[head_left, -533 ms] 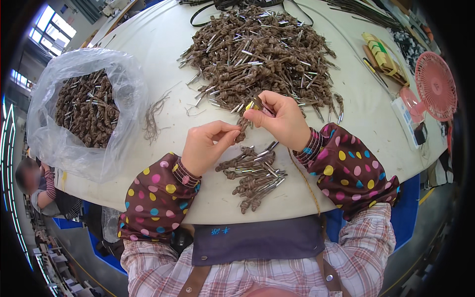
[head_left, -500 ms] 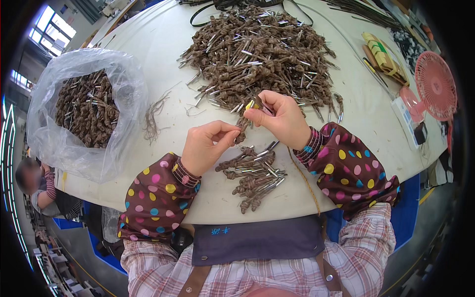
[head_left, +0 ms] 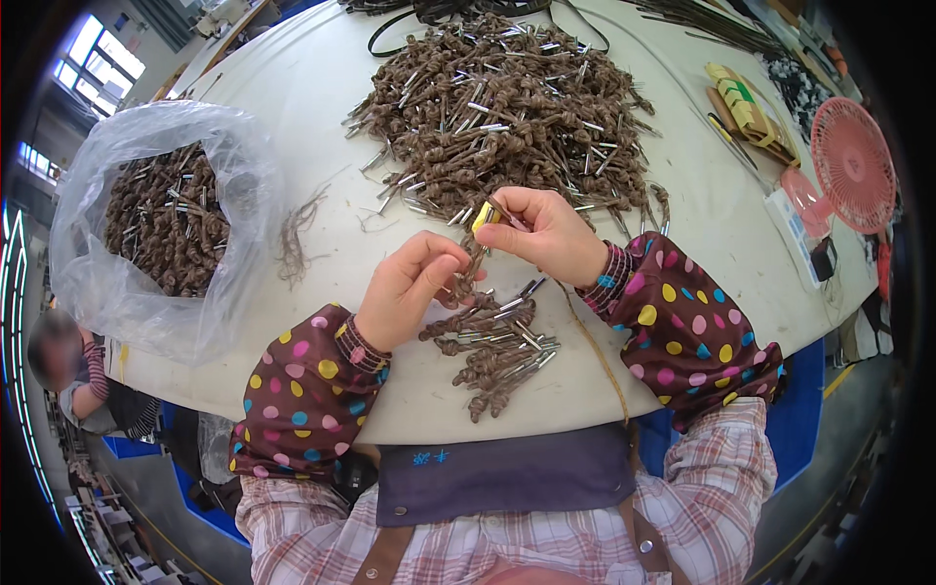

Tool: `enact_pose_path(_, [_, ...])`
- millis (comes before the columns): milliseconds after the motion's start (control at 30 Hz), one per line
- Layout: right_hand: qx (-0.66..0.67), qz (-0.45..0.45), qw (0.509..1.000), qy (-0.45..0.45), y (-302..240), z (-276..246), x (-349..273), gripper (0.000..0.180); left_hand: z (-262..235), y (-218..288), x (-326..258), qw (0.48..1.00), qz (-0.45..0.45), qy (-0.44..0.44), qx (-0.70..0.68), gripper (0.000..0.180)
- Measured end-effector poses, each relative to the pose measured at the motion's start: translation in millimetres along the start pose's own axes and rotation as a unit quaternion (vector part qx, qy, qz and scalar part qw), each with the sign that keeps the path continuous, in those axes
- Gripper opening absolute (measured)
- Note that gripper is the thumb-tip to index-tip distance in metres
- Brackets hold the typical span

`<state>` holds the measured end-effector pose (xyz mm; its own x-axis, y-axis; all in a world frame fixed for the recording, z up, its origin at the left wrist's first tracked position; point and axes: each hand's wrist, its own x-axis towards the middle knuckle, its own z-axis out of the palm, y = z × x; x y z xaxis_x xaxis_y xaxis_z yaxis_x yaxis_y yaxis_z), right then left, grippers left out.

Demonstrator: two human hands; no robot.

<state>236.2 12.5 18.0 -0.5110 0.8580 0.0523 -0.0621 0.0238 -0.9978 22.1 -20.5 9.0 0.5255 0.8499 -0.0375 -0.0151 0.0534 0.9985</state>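
Work surface: a large round white table (head_left: 292, 78), its top matt and evenly lit. Windows (head_left: 83, 63) at upper left admit bright daylight through a metal-framed grid. Floor (head_left: 858, 429) at lower right is grey concrete with a yellow line (head_left: 837, 382) painted across it. Blue panels (head_left: 809, 375) stand beneath the table's edge on both sides.
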Motion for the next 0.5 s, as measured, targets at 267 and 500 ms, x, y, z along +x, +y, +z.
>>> enact_pose_path(267, [-0.237, -0.097, 0.96, 0.11, -3, 4, -4, 0.022, -12, -3, 3, 0.985, 0.031, 0.034, 0.166, 0.025])
enact_pose_path(500, [-0.235, -0.101, 0.96, 0.114, -5, 11, -8, 0.023, -9, -5, 3, 0.991, 0.015, 0.052, 0.12, 0.017])
